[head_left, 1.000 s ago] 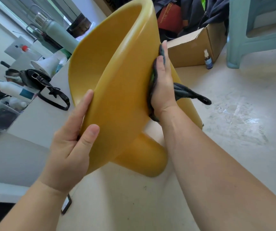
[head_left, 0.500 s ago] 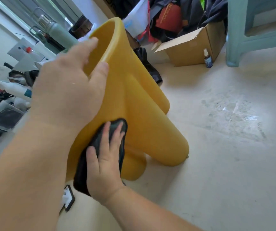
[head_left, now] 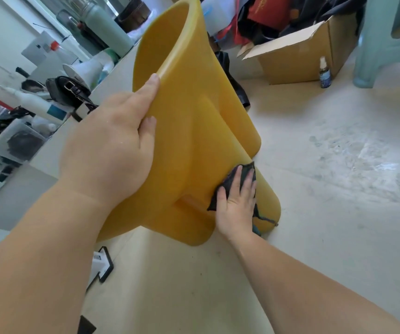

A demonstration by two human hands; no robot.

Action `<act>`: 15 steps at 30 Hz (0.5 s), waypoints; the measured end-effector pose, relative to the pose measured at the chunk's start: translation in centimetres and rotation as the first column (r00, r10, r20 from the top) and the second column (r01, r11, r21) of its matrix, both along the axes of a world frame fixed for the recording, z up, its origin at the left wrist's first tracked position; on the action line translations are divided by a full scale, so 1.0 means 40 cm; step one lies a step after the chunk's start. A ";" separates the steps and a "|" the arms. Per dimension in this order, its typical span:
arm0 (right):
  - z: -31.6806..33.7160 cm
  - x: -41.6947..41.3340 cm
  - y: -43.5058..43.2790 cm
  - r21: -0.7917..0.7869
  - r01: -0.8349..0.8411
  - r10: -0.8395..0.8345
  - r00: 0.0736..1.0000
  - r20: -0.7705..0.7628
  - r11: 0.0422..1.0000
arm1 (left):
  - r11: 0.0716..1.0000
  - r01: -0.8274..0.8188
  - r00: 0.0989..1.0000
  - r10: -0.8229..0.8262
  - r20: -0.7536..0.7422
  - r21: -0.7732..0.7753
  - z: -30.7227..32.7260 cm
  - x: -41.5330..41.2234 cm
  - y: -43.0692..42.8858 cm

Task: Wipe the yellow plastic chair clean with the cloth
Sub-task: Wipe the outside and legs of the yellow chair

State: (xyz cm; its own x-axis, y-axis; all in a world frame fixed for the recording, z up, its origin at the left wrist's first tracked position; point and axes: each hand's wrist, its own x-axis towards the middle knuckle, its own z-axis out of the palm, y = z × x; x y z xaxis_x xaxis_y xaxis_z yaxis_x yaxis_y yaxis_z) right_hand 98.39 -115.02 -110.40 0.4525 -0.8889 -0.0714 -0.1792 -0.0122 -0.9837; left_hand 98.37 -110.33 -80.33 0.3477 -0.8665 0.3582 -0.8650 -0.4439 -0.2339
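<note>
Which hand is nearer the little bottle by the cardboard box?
Right: right hand is low on the chair, left of the bottle; left hand grips the rim, farther left.

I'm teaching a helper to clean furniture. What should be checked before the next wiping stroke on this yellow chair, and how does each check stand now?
1. Left hand grips the yellow chair at its rim: ok.
2. Cloth pressed against a chair leg under the right hand, fingers flat: ok.
3. Cloth gathered under the palm: not ok, an end trails below the hand.
4. Chair's lower end steady on the floor: cannot tell.
5. Spray bottle and cardboard box apart from the chair: ok.
6. Wiped surface clean: cannot tell.
</note>
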 end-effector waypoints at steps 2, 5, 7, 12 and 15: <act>0.002 -0.004 0.001 -0.001 -0.023 0.023 1.000 0.002 1.000 | 0.999 0.026 1.000 -0.026 0.004 -0.022 -0.004 0.003 0.012; 0.098 0.009 -0.011 -0.271 -0.005 0.028 0.996 0.081 0.963 | 0.999 0.025 0.999 -0.023 0.048 -0.036 -0.011 0.004 0.015; 0.181 0.026 -0.028 -0.446 0.060 0.028 0.982 0.187 0.893 | 0.998 0.028 0.998 -0.025 0.065 -0.048 -0.014 0.005 0.013; 0.233 0.044 -0.135 -0.487 0.201 -0.025 0.939 0.344 0.850 | 0.997 0.053 0.989 -0.045 0.144 -0.049 -0.024 0.011 0.009; 0.123 0.032 -0.151 -0.280 0.171 -0.094 0.959 0.266 0.945 | 0.997 0.056 0.983 -0.044 0.178 -0.059 -0.030 0.010 0.010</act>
